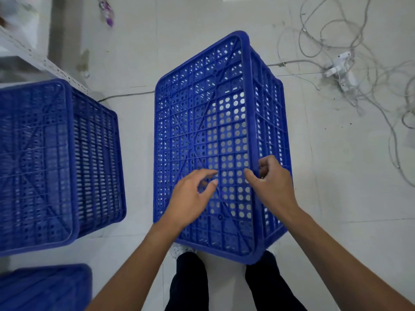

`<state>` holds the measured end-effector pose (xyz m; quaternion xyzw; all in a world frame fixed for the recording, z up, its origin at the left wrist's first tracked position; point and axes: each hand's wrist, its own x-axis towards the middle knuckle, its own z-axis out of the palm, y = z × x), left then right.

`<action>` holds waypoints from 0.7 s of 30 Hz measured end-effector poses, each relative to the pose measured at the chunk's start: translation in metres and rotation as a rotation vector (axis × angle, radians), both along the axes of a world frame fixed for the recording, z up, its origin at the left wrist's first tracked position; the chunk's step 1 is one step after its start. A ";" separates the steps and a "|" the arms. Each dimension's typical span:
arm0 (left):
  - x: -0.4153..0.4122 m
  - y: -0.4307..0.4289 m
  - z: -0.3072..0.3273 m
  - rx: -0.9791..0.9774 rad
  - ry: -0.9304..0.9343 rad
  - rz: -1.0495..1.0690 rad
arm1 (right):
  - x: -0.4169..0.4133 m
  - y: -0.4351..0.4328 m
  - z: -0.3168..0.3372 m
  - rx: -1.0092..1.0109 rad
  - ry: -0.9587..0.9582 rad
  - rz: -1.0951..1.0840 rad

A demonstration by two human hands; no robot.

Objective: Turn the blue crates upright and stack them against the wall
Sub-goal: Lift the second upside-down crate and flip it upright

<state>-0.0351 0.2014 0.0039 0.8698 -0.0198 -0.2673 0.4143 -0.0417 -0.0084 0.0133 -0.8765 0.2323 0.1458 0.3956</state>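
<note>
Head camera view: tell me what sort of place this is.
Probably a storeroom or warehouse back room. Several large blue perforated plastic crates stand upside down on a pale tiled floor, a white perforated metal shelf runs along the left, and loose white cables lie tangled on the floor.

Three blue crates are counted: one (213,135) directly under the two hands, a second (54,162) well to the left of the left hand (190,196), and a third (45,286) nearer the body on that side. One white plug (341,70) is seen beyond the right hand (271,182), amid tangled cables (336,30) too many to be counted.
</note>
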 end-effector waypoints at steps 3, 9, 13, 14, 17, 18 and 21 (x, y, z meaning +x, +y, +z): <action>-0.001 -0.008 0.017 -0.070 -0.050 0.055 | 0.001 0.022 0.009 0.104 -0.028 0.005; 0.002 0.003 0.021 0.099 -0.051 0.105 | 0.008 0.064 0.018 0.391 0.059 0.084; 0.007 0.024 0.020 0.254 -0.114 0.186 | 0.012 0.081 0.013 0.425 0.069 0.038; 0.008 0.030 0.019 0.282 -0.113 0.208 | 0.012 0.082 0.009 0.405 0.059 0.008; 0.012 0.048 0.018 0.334 -0.091 0.258 | 0.009 0.075 -0.007 0.253 0.034 -0.049; 0.013 0.055 0.018 0.348 -0.087 0.265 | 0.008 0.070 -0.013 0.182 0.029 -0.062; 0.016 0.078 0.011 0.391 -0.091 0.282 | 0.005 0.050 -0.028 -0.063 -0.050 -0.129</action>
